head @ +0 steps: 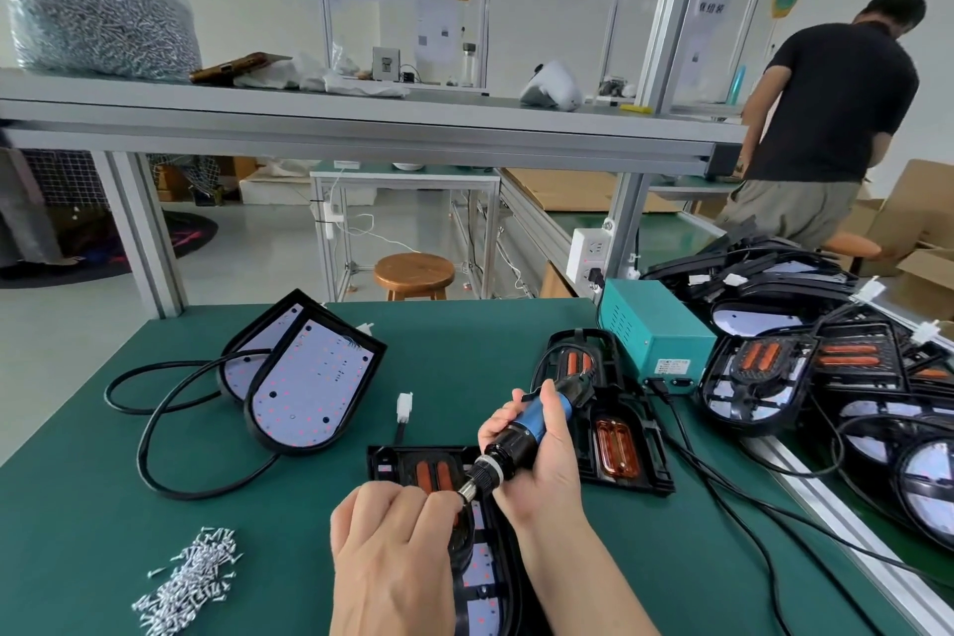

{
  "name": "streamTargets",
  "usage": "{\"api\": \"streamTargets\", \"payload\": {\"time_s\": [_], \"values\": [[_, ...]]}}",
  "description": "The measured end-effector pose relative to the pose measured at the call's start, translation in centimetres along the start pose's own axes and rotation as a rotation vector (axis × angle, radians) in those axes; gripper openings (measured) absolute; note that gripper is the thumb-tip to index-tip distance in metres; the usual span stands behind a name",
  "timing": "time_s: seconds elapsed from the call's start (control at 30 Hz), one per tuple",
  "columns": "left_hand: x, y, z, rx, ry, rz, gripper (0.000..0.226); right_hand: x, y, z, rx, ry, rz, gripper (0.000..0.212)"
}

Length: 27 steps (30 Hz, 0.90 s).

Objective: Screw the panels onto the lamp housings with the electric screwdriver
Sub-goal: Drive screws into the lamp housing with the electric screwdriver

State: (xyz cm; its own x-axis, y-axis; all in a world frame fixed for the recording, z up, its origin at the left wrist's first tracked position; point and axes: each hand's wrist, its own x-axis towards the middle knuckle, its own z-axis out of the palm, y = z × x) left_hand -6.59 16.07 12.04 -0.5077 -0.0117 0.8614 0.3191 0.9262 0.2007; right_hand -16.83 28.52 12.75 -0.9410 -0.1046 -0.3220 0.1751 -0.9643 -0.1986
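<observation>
Across the green bench mat (464, 351), clutter rings my work. A pile of loose screws (188, 584) lies near my left forearm. Farther left, two lamp housings with white LED boards (309, 387) lean on each other, and their black cable (155, 429) loops over the mat. A white connector (404, 406) lies just behind the panel (428, 470) I am working on. Behind my right hand (537, 470) sits another housing with an orange lens (617, 444), and beyond it a teal power box (653, 331). Its cord trails along the mat on my right. A heap of black housings (826, 377) crowds the right edge. A wooden stool (414, 274) stands past the bench, and a person in a black shirt (836, 103) stands at the next station.

My right hand wraps around the blue and black body of the electric screwdriver (537, 424). Its long axis slants from the cord end, up and to the right, down to the bit at lower left. It points at the panel on the lamp housing (485, 578) that runs under my wrists.

My left hand (397, 532) is curled, with its fingertips pinching at the screwdriver's bit end and hiding the tip. I cannot tell whether a screw sits between them.
</observation>
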Motion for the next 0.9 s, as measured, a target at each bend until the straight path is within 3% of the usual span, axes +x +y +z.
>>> {"api": "streamTargets", "payload": {"time_s": [0.9], "values": [[0.39, 0.89, -0.42, 0.033, -0.027, -0.037, 0.030, 0.18, 0.05, -0.45, 0.044, -0.014, 0.003, 0.037]]}}
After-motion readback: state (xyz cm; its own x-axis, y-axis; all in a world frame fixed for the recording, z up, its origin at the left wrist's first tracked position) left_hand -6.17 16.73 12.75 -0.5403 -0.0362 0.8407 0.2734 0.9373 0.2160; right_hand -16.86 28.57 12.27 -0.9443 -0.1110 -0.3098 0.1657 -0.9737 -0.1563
